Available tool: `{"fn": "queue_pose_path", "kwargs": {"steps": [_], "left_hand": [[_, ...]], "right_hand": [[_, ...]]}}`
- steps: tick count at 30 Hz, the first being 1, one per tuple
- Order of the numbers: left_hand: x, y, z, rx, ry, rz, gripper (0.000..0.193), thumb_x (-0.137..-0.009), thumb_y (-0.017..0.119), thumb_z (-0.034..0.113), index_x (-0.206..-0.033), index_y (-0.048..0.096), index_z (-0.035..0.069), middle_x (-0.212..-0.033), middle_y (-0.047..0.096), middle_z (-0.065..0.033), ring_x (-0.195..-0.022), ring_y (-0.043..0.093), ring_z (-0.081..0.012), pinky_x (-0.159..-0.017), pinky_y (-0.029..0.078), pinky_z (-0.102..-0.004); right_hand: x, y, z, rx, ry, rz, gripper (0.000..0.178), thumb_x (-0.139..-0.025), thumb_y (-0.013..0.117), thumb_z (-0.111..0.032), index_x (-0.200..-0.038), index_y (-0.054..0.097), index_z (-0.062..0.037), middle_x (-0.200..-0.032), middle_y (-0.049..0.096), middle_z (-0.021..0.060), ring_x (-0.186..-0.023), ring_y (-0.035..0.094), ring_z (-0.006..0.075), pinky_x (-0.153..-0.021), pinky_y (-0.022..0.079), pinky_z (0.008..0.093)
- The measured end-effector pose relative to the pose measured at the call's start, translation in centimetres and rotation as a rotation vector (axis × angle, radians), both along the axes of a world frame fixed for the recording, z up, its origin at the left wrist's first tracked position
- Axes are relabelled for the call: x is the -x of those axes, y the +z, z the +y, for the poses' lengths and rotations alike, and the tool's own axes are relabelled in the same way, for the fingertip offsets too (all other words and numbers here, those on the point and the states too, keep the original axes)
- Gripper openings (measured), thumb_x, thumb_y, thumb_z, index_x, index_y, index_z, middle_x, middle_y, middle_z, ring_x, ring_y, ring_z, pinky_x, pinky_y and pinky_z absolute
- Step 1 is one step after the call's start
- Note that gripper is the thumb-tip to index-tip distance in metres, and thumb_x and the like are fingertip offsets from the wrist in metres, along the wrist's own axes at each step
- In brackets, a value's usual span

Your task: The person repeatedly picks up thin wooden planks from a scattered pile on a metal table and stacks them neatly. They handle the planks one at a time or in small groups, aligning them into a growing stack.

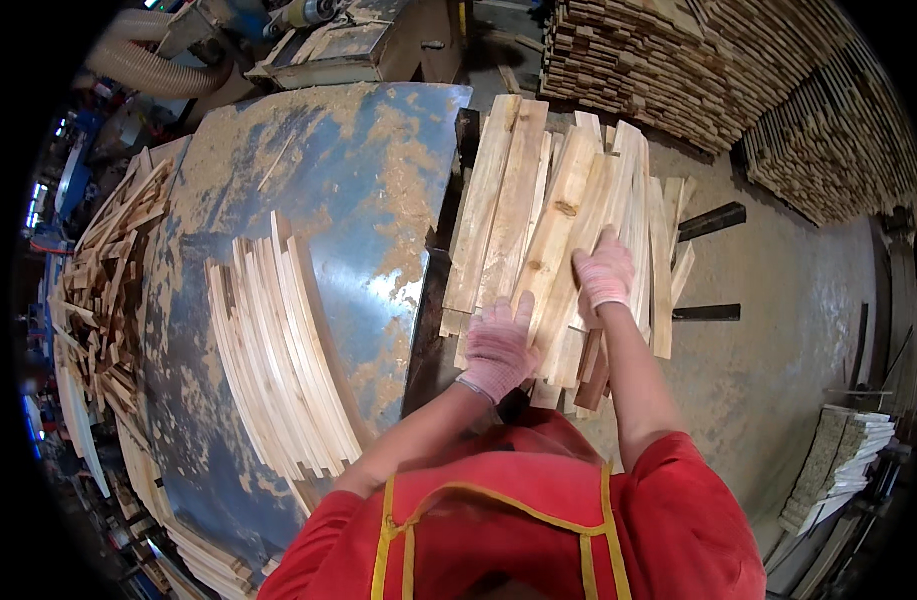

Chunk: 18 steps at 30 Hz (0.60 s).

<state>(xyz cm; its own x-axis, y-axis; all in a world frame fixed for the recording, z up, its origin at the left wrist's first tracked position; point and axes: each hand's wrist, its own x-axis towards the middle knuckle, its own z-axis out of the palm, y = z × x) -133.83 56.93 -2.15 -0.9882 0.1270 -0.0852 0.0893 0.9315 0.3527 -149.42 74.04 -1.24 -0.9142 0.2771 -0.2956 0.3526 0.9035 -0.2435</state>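
Observation:
A loose stack of pale wooden boards, several layers deep, lies in front of me, right of the metal table. On top is a board with dark knots [550,245], slanting up and to the right. My left hand [499,345], in a pinkish knit glove, rests by the near left part of this board with its fingers stretched out. Farther up, my right hand [605,272], gloved alike, lies over the boards on the right side of the knotted one, thumb and fingers apart. Its fingertips press on the wood; neither hand visibly wraps round a board.
A metal table [378,150] strewn with sawdust stands left, bearing a row of curved wooden strips [278,350]. Offcuts [108,310] heap up beyond its left edge. Dark support bars [713,221] jut out right of the boards. Tall lumber stacks [648,70] stand at the back right.

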Motion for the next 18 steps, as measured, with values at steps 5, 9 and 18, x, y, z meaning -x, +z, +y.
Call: {"fn": "queue_pose_path", "kwargs": {"steps": [5, 9, 18], "left_hand": [[1.0, 0.6, 0.5, -0.088, 0.111, -0.22, 0.091, -0.082, 0.078, 0.029, -0.163, 0.041, 0.008, -0.131, 0.062, -0.0211, -0.104, 0.071, -0.0366, -0.088, 0.057, -0.0491], [1.3, 2.2, -4.0, -0.916, 0.192, -0.45, 0.102, -0.079, 0.078, 0.024, -0.169, 0.032, 0.009, -0.128, 0.063, -0.0147, -0.098, 0.071, -0.0297, -0.084, 0.06, -0.042], [-8.8, 4.1, -10.9, -2.393, 0.194, -0.924, 0.08, -0.088, 0.081, 0.024, -0.158, 0.046, 0.005, -0.131, 0.068, -0.0187, -0.116, 0.071, -0.0353, -0.1, 0.059, -0.0478]], "right_hand": [[0.1, -5.8, -1.8, 0.252, 0.024, 0.352, 0.08, -0.09, 0.071, -0.017, -0.163, 0.041, -0.0055, -0.156, 0.054, 0.0247, -0.146, 0.05, 0.0423, -0.118, 0.044, 0.0469], [-1.2, -6.0, -4.0, 1.34, -0.489, 0.407, 0.085, -0.092, 0.067, -0.007, -0.169, 0.031, -0.0023, -0.148, 0.059, 0.0282, -0.137, 0.059, 0.0328, -0.113, 0.048, 0.0444], [-6.4, -5.6, -7.3, 0.829, -0.089, 0.201, 0.097, -0.095, 0.078, -0.034, -0.169, 0.026, 0.001, -0.154, 0.054, 0.0273, -0.138, 0.056, 0.0351, -0.115, 0.044, 0.0376]]}}
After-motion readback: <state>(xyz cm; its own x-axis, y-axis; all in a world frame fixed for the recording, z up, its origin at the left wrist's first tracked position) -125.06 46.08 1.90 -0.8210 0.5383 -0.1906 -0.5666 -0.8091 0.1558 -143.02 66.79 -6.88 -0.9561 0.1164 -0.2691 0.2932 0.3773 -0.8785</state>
